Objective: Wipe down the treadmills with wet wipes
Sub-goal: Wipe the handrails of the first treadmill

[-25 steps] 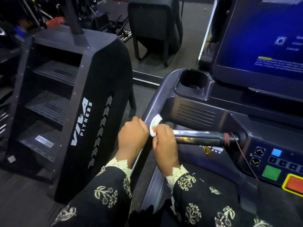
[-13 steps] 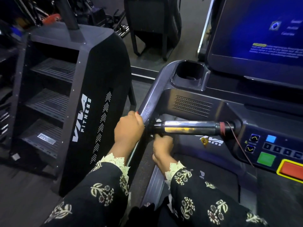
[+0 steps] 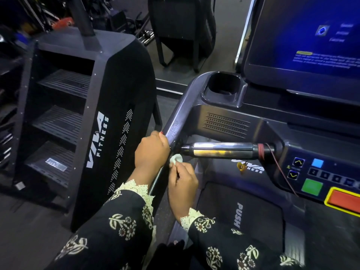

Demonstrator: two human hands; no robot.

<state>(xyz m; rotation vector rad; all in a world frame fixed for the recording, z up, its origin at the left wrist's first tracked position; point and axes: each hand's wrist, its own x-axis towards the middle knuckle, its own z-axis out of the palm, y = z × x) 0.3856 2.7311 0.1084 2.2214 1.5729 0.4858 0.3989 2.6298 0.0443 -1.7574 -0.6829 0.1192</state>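
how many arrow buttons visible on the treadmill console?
2: up-arrow button, with down-arrow button just below it, both left of the blue button. Console runs off frame right, so more may be hidden.

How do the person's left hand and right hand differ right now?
The left hand grips the sloping grey treadmill side rail; the right hand pinches a small crumpled white wet wipe. The left hand sits higher, on the rail's outer side; the right hand is lower, below the end of the shiny chrome handlebar. Both wear black floral sleeves with lace cuffs.
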